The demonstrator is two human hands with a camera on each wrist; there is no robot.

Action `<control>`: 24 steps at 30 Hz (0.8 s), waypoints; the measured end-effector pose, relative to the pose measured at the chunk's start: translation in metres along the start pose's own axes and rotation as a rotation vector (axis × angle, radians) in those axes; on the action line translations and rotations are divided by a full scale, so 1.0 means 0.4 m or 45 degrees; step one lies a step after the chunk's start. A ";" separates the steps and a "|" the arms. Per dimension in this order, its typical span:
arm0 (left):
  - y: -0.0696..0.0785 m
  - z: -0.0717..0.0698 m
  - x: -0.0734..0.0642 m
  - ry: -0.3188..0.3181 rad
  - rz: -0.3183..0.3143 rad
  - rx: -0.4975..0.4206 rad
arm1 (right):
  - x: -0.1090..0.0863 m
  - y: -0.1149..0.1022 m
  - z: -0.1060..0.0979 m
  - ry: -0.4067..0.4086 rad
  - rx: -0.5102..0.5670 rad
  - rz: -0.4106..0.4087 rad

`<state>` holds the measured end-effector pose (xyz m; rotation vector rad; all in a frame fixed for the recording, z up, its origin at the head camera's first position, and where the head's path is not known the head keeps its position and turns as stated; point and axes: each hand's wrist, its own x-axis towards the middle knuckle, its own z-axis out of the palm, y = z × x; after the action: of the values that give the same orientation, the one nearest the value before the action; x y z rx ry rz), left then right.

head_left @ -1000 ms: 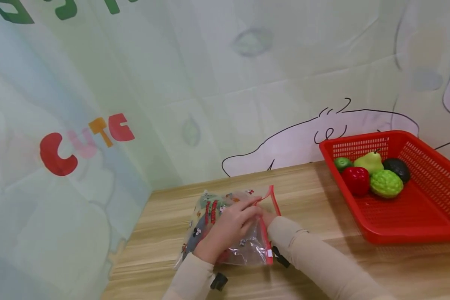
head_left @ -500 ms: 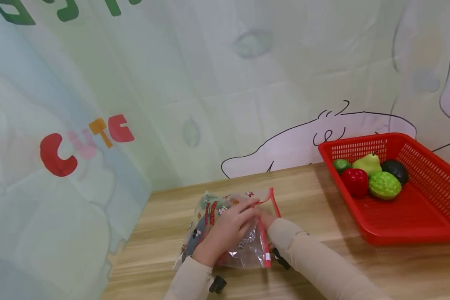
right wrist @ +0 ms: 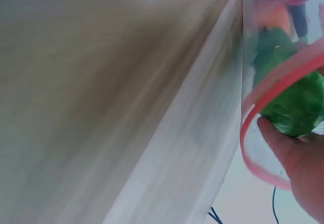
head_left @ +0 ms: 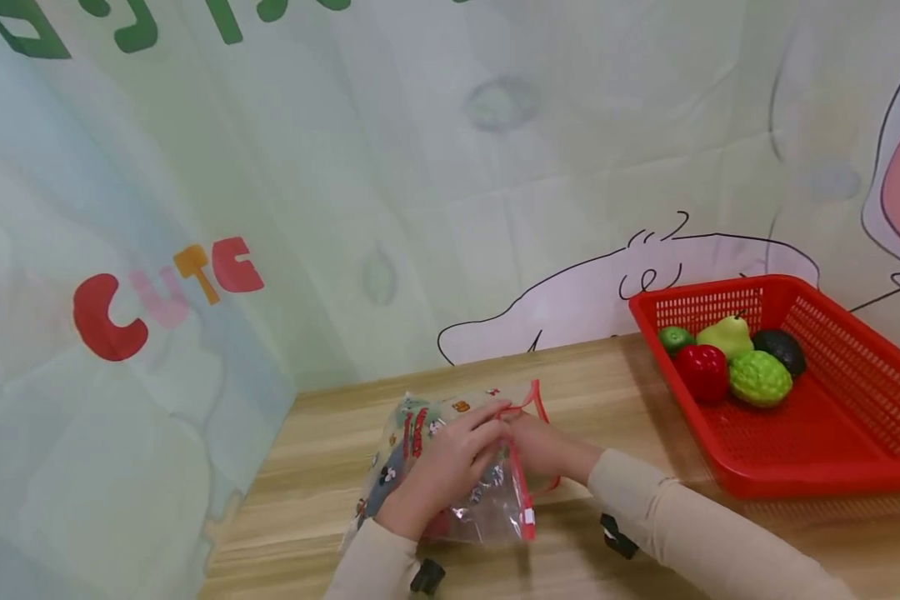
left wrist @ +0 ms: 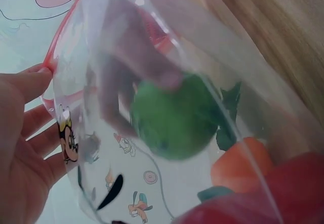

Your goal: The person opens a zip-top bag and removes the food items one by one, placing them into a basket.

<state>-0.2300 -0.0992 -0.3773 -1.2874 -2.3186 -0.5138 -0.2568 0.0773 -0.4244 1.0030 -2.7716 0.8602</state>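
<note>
A clear zip bag [head_left: 487, 512] with cartoon prints and a red zip edge lies on the table. My left hand [head_left: 450, 458] lies over it and pinches its red edge between thumb and fingers, as the left wrist view shows. My right hand [head_left: 543, 442] reaches in through the mouth, its fingers hidden in the head view. Through the plastic, its thumb and fingers sit round a round green vegetable [left wrist: 174, 117], crinkled in the right wrist view. Deeper in the bag are an orange item [left wrist: 243, 165] with green leaves and a large red item [left wrist: 268, 196].
A red plastic basket [head_left: 817, 479] stands at the right on the wooden table [head_left: 307, 442]. It holds a red bell pepper [head_left: 701, 372], a pear [head_left: 727, 336], a bumpy green fruit [head_left: 760, 379], an avocado [head_left: 780, 352] and a small green fruit [head_left: 675, 339]. A printed curtain [head_left: 375, 167] hangs behind.
My right hand and forearm have drawn back to the right, so more of the hand and wrist shows outside the bag. My left hand stays on the bag's edge.
</note>
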 end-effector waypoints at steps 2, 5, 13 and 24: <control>-0.002 -0.001 0.004 0.005 -0.002 -0.016 | -0.018 -0.009 -0.017 -0.053 0.006 0.049; -0.001 -0.003 0.008 -0.004 -0.009 -0.034 | -0.049 -0.006 -0.034 -0.088 0.025 0.095; 0.000 0.001 0.011 -0.025 -0.034 -0.021 | -0.134 -0.020 -0.102 -0.101 0.018 0.208; 0.002 0.014 0.004 -0.038 -0.065 -0.030 | -0.200 -0.094 -0.327 -0.177 -0.288 0.338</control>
<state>-0.2312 -0.0950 -0.3810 -1.2580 -2.3823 -0.5438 -0.1866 0.1681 -0.3162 0.6939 -3.0810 0.4986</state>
